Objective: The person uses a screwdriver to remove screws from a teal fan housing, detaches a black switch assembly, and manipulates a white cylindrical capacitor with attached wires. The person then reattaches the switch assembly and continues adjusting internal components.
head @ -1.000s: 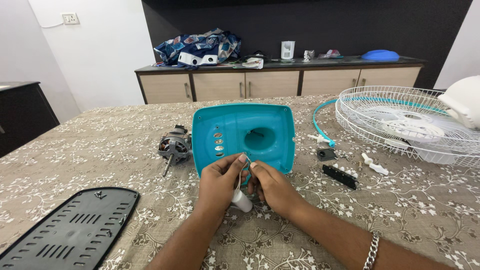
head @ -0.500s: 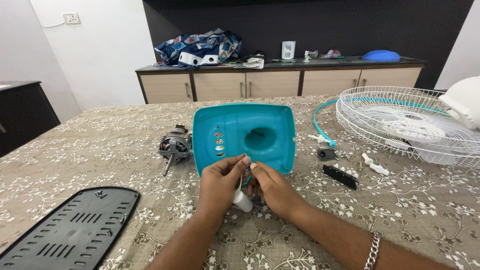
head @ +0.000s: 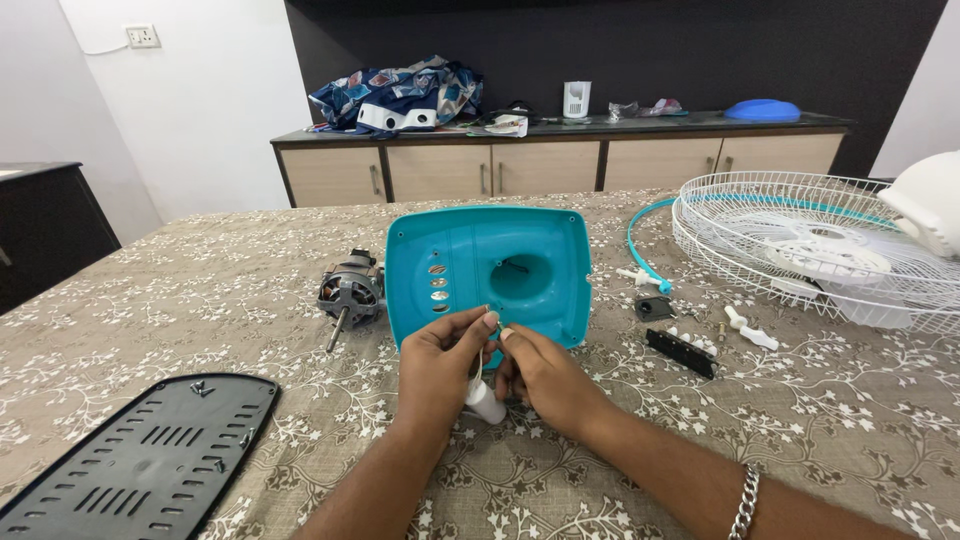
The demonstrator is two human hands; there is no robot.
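The room is evenly and brightly lit with soft, diffuse light, so the floral-patterned beige tablecloth (head: 250,300) carries only faint, short shadows, the clearest a soft one under the two hands near the upright teal plastic housing (head: 488,270). A mild sheen shows on that housing's curved inner face and on the flat black vented plastic panel (head: 140,465), without harsh glare. Focus is sharp across the frame with no motion blur, though the wide lens bends the edges slightly and the dark back wall (head: 620,50) loses detail.

Teal housing (head: 487,270), white wire grille (head: 800,240), black vented plate (head: 140,460), beige floral cloth on counter (head: 200,290), seemingly white cylinder (head: 487,401).
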